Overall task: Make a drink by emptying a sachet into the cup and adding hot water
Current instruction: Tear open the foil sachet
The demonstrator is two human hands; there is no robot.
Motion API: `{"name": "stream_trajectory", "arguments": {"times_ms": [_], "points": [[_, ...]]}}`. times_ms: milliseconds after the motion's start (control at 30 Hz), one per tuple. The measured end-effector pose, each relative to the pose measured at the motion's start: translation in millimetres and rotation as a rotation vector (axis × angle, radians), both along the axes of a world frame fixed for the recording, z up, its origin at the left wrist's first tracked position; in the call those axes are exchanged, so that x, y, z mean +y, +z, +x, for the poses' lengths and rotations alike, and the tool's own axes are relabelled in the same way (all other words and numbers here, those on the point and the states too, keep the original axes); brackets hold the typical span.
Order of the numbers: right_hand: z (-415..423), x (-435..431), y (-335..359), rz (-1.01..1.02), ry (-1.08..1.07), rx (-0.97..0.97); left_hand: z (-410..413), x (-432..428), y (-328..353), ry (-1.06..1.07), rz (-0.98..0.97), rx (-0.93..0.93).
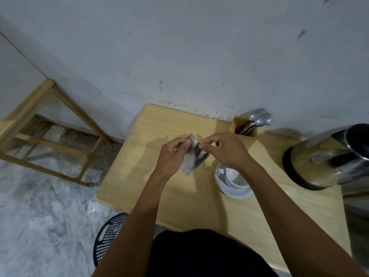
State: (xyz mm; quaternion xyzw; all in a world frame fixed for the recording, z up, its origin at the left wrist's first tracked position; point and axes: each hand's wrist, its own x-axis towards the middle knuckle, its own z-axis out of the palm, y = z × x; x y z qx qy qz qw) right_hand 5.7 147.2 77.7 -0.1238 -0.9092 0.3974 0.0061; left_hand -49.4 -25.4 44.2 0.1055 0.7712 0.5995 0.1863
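**Both hands pinching the sachet above the desk, cup half hidden**

Your left hand (173, 154) and right hand (226, 150) both hold the sachet (194, 154) up over the wooden desk (151, 126), just left of the cup. Each grip is closed on the sachet's top edge, thumb and fingertips pinched, left grip at the upper left corner, right grip just beside it. The sachet is motion-blurred: pale on the left, dark on the right, print unreadable. You can't tell whether the top is torn open.

The white cup (236, 176) sits on a white saucer (235, 191) under your right wrist; your right forearm covers part of both, and the cup's inside is only partly seen. What is in it can't be made out.

At the right edge a steel kettle (327, 156) stands on the desk, cut off by the frame, its top out of view. Against the wall, a small wooden holder (242, 126) has spoons (259, 117) sticking out; their handles are hidden inside.

A dark mesh basket (108, 236) on the floor is partly covered by your left forearm. A wooden frame (40, 120) stands at left, cut off by the frame edge. Your dark clothing fills the bottom centre.
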Motion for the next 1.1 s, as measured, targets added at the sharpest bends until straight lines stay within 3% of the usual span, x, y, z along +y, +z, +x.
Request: {"name": "stream_trajectory", "arguments": {"times_ms": [100,300,633,767,900,1100], "points": [[3,3,7,0.099,-0.031,0.035,4,-1,9,-0.003,0.028,0.019],[8,4,15,-0.122,0.033,-0.032,7,-8,19,-0.033,0.053,-0.015],[25,6,31,-0.26,0.078,-0.015,21,-5,29,0.016,0.134,-0.101],[25,6,29,-0.141,-0.04,0.023,23,-4,33,0.012,0.114,-0.137],[25,3,34,-0.222,0.013,-0.002,25,-4,33,0.022,0.14,-0.124],[21,7,36,-0.045,0.041,0.02,22,-5,37,-0.02,0.071,-0.054]]}}
